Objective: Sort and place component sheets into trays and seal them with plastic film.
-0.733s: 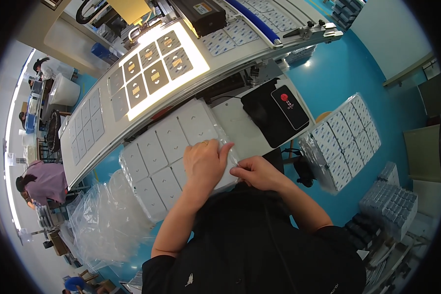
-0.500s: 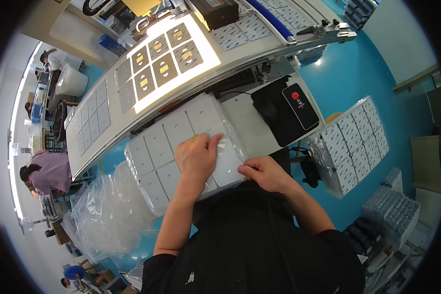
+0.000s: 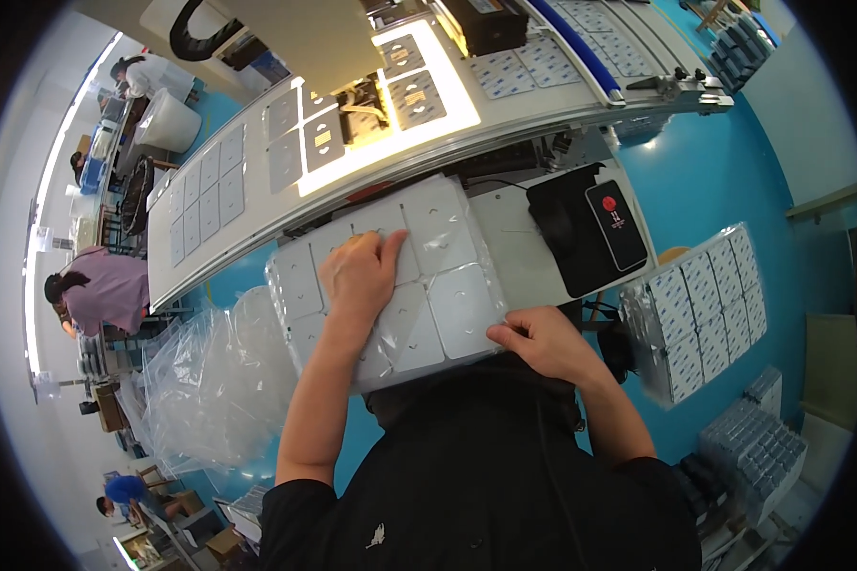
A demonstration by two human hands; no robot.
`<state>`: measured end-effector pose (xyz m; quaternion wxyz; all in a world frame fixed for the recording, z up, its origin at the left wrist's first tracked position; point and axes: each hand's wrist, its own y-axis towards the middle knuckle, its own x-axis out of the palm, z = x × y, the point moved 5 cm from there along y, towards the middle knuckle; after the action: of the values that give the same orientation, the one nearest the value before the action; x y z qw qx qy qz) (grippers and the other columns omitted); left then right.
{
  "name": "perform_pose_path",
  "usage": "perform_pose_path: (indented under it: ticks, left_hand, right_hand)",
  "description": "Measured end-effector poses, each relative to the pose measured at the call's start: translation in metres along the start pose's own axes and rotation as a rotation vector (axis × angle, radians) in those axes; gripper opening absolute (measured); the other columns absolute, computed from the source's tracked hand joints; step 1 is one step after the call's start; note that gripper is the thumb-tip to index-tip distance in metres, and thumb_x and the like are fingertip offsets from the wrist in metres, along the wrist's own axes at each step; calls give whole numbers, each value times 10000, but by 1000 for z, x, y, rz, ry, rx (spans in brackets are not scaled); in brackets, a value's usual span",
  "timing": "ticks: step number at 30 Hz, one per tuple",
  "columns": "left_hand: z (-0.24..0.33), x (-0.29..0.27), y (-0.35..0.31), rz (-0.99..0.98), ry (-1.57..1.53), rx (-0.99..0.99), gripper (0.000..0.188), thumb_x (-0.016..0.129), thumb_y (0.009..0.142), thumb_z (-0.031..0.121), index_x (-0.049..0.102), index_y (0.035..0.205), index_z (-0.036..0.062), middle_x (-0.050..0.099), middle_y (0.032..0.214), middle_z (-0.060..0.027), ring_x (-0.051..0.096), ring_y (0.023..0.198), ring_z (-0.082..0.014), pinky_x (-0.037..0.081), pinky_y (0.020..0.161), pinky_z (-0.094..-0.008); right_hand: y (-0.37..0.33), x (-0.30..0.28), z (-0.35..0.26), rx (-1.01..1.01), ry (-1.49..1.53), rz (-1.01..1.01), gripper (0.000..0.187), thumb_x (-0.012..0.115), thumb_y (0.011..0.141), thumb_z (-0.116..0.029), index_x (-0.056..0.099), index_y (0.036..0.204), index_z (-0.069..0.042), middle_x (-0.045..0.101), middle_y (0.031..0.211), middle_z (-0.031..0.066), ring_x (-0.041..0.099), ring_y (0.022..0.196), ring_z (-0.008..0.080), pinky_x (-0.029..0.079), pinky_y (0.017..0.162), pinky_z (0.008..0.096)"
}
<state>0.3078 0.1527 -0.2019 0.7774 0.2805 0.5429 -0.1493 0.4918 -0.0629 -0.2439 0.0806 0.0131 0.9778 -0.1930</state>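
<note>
A stack of light grey sheets (image 3: 414, 328), divided into square panels with small dark marks, lies in front of me. Clear plastic film (image 3: 487, 271) shines along its right edge. Flat on the far middle of the top sheet rests my left hand (image 3: 357, 276), thumb out to the side and nothing in its grip; its fingertips are partly hidden. At the near right corner, my right hand (image 3: 541, 341) is closed, thumb and fingers pinching the film's edge.
Beyond the stack runs a conveyor (image 3: 262, 205) with a bright lit area under a beige machine head (image 3: 319, 43). A phone (image 3: 617, 224) lies on a black mat at right. Stacked patterned sheets (image 3: 700, 319) stand farther right; crumpled clear plastic (image 3: 214, 381) hangs at left. Other people sit farther left.
My left hand has slid leftward and away across the top sheet. My right hand keeps its pinch at the corner. The beige machine head now covers part of the lit area.
</note>
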Motion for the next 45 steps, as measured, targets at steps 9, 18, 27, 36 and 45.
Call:
perform_pose_path:
  ticks: [9,18,27,36,45]
  left_hand:
    - [2,5,-3,51,-51,21,467,713,1025,399,657,720,50,690,748,-154,668,721,-407,510,653,-508]
    - [-42,-2,11,52,-23,-43,491,717,1019,443,638,705,74,674,722,-123,663,676,-383,501,614,-486]
    - [-161,-25,11,120,120,-226,599,626,1073,532,613,716,51,654,727,-169,632,677,-419,466,615,-497]
    - [-307,-61,-39,379,242,-423,537,578,1124,442,671,753,66,675,736,-158,631,681,-417,463,618,-507]
    - [-419,-132,-46,462,583,-451,566,484,1149,489,675,789,96,733,797,-168,708,762,-437,521,650,-564]
  right_hand:
    - [58,41,-95,-676,-570,358,975,793,973,-461,308,1600,107,313,1670,321,300,1570,492,298,1270,567]
    - [96,65,-84,-516,-952,224,1198,579,993,-739,131,1670,142,136,1758,352,86,1662,499,135,1344,588]
    - [98,67,-85,-461,-983,203,1187,616,990,-706,136,1674,136,124,1765,348,92,1665,487,119,1353,567]
    - [99,69,-87,-449,-1009,195,1151,602,998,-705,186,1672,130,168,1755,348,113,1663,482,109,1353,569]
    - [99,70,-89,-440,-1018,200,1128,586,1007,-706,203,1673,120,168,1758,340,103,1667,469,99,1357,564]
